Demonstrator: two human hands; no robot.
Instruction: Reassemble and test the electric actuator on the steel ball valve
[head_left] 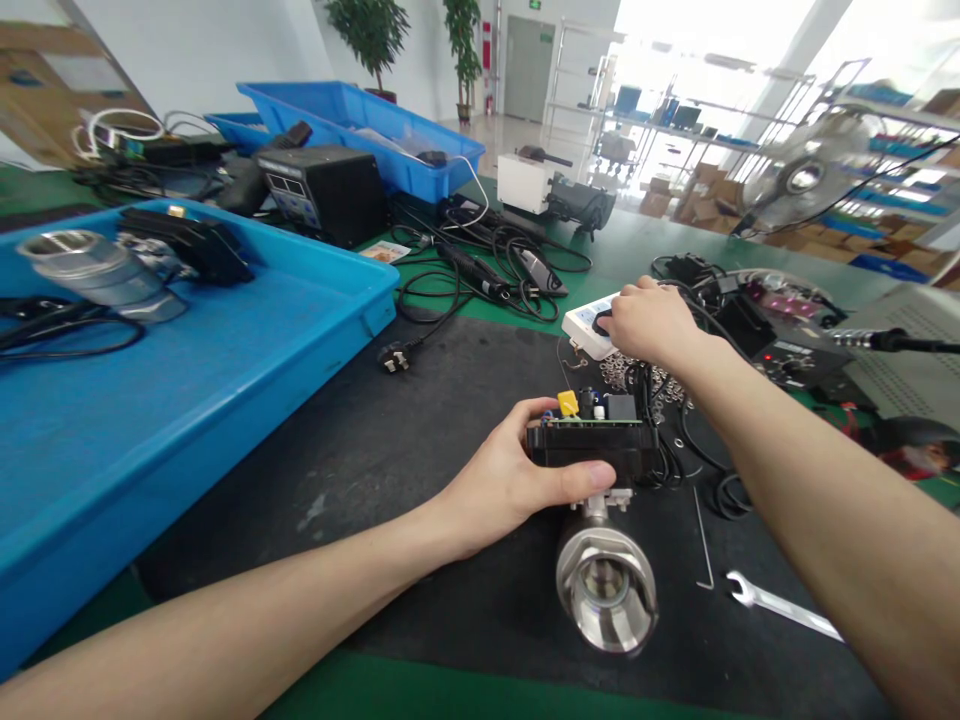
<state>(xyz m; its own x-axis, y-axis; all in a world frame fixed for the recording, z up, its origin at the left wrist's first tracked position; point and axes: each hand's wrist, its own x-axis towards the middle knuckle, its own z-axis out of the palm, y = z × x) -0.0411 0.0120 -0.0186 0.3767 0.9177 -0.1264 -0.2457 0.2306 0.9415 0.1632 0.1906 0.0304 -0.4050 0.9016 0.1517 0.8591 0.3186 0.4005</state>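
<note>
My left hand (529,465) is wrapped round the black housing (581,445) of a motorised ball valve, thumb across its near side. The housing's top is uncovered, showing a circuit board with a yellow component (568,403). Below it, the steel valve body (606,590) rests on the black mat with its bore facing me. Further off, my right hand (651,318) is closed over a black plug (602,321) at the white power strip (590,340). The fingers partly hide both plug and strip.
A blue tray (300,375) with another valve (105,272) stands left. A loose plug (394,357) lies on the mat (360,450). Metal washers (652,378), a hex key (702,540) and a spanner (784,604) lie right, near cables. A soldering station (795,360) stands beyond.
</note>
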